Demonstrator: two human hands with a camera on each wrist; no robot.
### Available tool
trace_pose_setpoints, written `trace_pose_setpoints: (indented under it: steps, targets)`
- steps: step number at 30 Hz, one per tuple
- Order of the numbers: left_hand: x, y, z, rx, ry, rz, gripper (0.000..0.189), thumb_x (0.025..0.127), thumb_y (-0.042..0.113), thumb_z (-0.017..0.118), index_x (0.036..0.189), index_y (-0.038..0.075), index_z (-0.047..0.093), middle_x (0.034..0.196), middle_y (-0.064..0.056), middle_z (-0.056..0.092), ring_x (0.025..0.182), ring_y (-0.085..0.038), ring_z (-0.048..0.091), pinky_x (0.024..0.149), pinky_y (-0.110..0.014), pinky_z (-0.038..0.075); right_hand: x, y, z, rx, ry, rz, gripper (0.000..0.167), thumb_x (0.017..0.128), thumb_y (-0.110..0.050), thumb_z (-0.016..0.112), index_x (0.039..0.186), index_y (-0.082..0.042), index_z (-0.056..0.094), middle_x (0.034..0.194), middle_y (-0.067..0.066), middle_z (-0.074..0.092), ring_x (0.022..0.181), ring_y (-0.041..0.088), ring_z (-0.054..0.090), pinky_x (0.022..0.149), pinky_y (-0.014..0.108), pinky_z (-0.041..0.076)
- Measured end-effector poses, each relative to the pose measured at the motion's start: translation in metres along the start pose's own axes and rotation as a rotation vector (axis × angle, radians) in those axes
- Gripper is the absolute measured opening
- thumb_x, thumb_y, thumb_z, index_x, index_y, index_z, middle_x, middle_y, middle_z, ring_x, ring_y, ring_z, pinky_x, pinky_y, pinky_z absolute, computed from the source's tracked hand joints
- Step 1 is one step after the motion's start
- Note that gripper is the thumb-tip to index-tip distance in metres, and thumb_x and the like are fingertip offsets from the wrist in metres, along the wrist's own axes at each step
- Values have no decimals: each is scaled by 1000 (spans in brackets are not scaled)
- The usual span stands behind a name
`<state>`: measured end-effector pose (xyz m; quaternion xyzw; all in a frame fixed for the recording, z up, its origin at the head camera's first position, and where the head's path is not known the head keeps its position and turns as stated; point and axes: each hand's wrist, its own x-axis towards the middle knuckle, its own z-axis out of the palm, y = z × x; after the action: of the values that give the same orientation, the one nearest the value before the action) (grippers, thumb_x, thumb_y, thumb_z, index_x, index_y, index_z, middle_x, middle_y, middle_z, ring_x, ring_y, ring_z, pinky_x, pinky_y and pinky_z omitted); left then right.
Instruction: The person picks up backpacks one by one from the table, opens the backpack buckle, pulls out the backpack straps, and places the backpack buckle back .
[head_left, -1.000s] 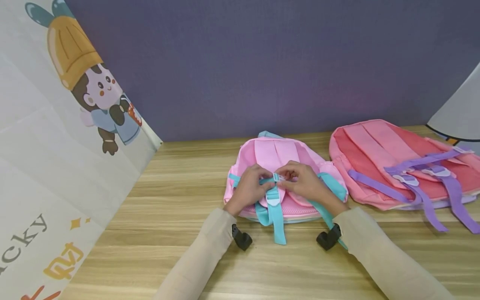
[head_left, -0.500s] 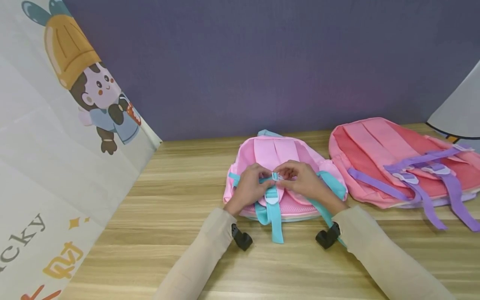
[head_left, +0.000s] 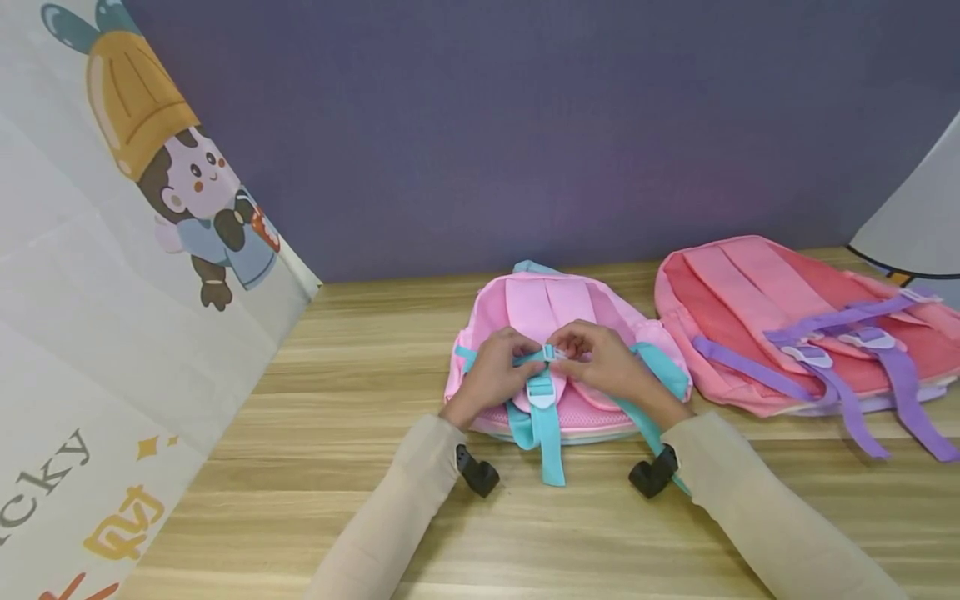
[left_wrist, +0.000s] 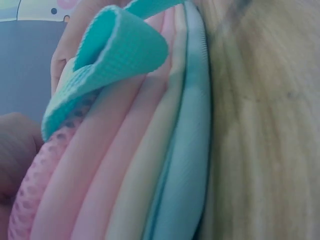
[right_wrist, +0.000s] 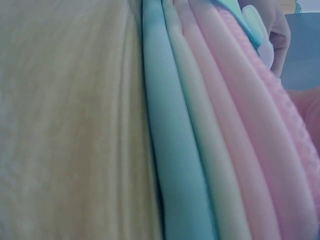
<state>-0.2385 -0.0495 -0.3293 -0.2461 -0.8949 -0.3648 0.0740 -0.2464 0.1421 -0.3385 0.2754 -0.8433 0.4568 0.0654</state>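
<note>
A: Left to right, go.
B: Left edge: white wall (head_left: 82,275) with a cartoon (head_left: 198,171), upper left. Then table (head_left: 330,392).
A: Pink bag (head_left: 528,302)?
B: Just right of center, lying on the table, strap side up. Contents hidden.
A: Left hand (head_left: 493,367)?
B: On that bag, lower center. Thumb and finger pinching the teal strap (head_left: 529,359), left of the buckle (head_left: 551,352).
A: Right hand (head_left: 609,360)?
B: Pinching the buckle's right end. Hands almost meet there.
A: Below them?
B: White adjuster (head_left: 542,397); its teal tail (head_left: 551,450) hangs over the bag's lower edge.
A: Far right?
B: Red bag (head_left: 813,292), strap side up, right beside the pink one. Contents hidden too. Purple straps (head_left: 851,412) trail onto the table, lower right.
</note>
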Motion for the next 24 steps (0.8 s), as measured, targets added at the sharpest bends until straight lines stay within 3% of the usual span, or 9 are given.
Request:
trace_pose_setpoints:
  steps: [6, 16, 24]
  targets:
    - [0, 1, 2, 15, 15, -31, 24, 83, 10, 72, 104, -1, 70, 100, -11, 66, 92, -20, 58, 82, -29, 47, 1, 1, 0, 5, -5, 13, 26, 80, -7, 74, 105, -3, 66, 85, 6, 59, 78, 17, 53, 72, 24, 47]
    - [1, 2, 6, 9, 56, -5, 22, 83, 11, 73, 101, -2, 70, 98, -12, 66, 90, -21, 59, 82, -30, 48, 1, 4, 0, -5, 6, 8, 26, 80, -12, 76, 103, -4, 68, 84, 6, 60, 77, 17, 54, 71, 22, 47]
    - [1, 4, 0, 85, -3, 9, 24, 87, 15, 69, 106, 0, 69, 98, -10, 65, 89, -19, 57, 80, -29, 46, 0, 3, 0, 16, 17, -10, 25, 81, -10, 75, 104, -4, 67, 85, 7, 61, 77, 16, 54, 71, 21, 48]
